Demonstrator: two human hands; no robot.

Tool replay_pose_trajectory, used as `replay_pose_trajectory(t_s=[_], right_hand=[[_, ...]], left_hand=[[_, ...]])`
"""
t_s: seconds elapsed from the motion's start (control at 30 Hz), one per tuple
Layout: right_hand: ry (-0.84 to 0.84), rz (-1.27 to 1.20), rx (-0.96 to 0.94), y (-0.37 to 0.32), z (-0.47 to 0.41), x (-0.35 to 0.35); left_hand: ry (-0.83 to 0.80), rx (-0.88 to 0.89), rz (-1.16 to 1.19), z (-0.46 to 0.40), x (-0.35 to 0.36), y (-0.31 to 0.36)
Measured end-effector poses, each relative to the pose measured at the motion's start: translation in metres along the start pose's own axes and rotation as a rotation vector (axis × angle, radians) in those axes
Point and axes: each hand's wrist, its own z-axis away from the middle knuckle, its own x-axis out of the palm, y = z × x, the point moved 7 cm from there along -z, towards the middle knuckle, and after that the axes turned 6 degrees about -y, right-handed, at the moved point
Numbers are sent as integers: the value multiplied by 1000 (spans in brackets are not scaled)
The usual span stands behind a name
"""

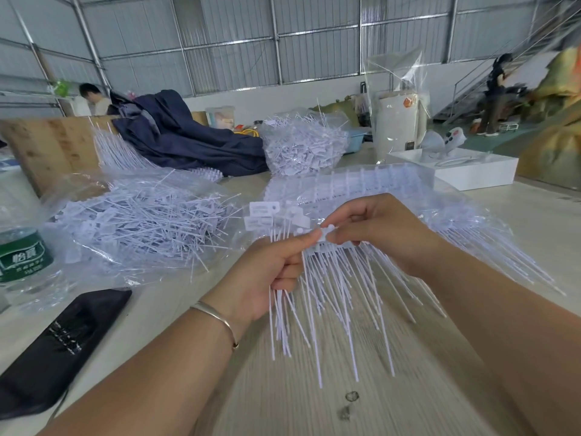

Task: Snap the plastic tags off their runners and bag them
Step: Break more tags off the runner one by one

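**Snapping tags at the workshop table**

A metal-walled workshop, and in front a pale wood-grain table heaped with white plastic. The left hand has its fingers curled round a bundle of loose tags, thumb and forefinger pinching up at the runner. The right hand pinches the same runner from the other side, fingertips nearly meeting the left thumb. The long tails of the tags on that runner hang down toward the table.

To do this step well, I'd judge: keep the two pinches close together at the joint, so the bend falls on the small neck and not along the tail. Twist sharply rather than pull; a slow pull would likely stretch the plastic. Let each freed tag drop into the left-hand bundle, heads level, so they go into a bag tidily.

An open clear bag of loose tags lies just left, near enough for emptying the hand. More unbroken runners wait beyond the hands.
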Motion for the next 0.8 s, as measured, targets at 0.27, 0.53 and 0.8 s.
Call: replay_pose_trajectory(t_s=[0.27, 0.53, 0.8], right_hand=[[-3, -104, 33, 5, 1, -8], [-323, -515, -90, -13, 5, 27], [76, -168, -79, -8, 0, -8]], left_hand=[[-30, 55, 171, 1, 1, 7], [-361, 96, 232, 12, 38, 14], [-101, 114, 277, 0, 6, 15]])
